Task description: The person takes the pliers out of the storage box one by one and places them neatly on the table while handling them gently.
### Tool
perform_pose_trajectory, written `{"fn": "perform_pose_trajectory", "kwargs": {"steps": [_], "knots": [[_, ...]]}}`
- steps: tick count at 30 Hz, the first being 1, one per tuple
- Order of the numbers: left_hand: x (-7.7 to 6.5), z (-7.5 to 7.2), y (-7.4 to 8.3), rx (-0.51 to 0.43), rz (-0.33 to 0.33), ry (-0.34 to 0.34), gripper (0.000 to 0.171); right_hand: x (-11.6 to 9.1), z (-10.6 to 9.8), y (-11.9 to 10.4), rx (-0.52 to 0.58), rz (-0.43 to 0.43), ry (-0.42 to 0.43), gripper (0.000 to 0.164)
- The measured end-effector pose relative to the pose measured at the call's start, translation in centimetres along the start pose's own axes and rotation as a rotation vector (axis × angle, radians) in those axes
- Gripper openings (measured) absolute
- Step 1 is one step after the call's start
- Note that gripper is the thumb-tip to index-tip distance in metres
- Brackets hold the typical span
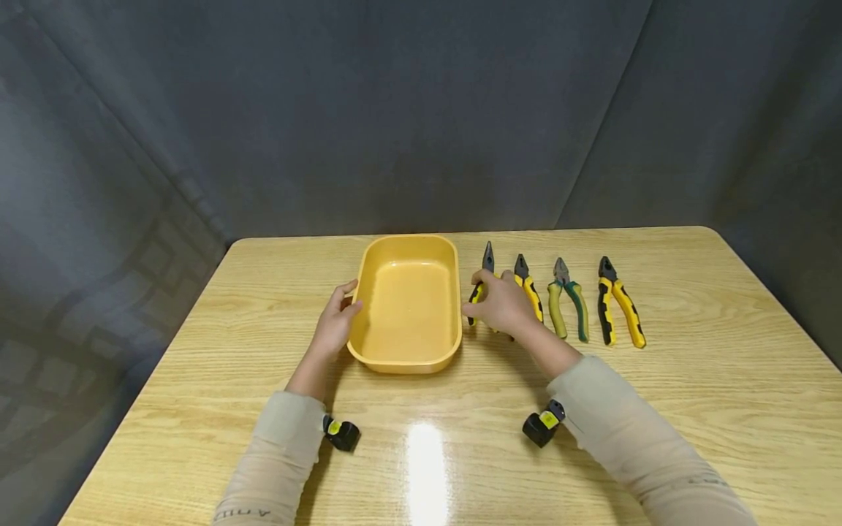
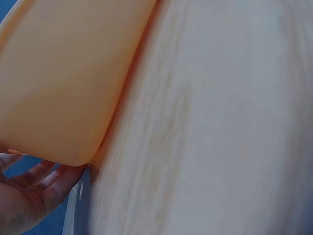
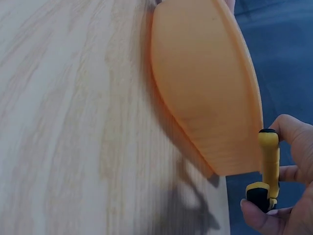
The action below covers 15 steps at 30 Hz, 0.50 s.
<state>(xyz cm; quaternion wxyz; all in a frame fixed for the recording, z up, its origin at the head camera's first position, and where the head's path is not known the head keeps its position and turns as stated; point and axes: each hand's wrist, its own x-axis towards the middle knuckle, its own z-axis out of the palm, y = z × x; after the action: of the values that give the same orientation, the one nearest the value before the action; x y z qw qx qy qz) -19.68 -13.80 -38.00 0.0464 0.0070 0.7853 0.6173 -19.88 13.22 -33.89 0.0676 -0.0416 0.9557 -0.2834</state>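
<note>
My left hand (image 1: pixel 334 323) rests at the left side of a yellow plastic tray (image 1: pixel 406 364), its thumb near the rim. In the left wrist view, the extended fingers (image 2: pixel 62 186) lie along the tray's outer wall. Right of the tray, my right hand (image 1: pixel 505 305) grips long-nose pliers (image 1: pixel 488 260) by their black and yellow handles, the dark pointed nose facing away from me. The right wrist view shows the handle ends (image 3: pixel 270 159) between the thumb and fingers, close to the tray's corner. Nothing lies inside the tray.
To the right lie black-and-yellow pliers (image 1: pixel 521 267), partly behind my right hand, then green-handled pliers (image 1: pixel 575 298) and another black-and-yellow pair (image 1: pixel 629 314). All rest on a wooden table (image 1: pixel 710 409). A grey padded wall (image 1: pixel 421 124) stands behind it.
</note>
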Motion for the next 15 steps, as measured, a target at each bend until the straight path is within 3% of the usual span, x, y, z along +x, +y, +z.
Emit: {"fn": "perform_pose_trajectory", "kwargs": {"steps": [15], "knots": [[-0.1, 0.1, 0.1, 0.003, -0.006, 0.014, 0.042, 0.3, 1.5, 0.9, -0.025, 0.031, -0.053, 0.052]]}}
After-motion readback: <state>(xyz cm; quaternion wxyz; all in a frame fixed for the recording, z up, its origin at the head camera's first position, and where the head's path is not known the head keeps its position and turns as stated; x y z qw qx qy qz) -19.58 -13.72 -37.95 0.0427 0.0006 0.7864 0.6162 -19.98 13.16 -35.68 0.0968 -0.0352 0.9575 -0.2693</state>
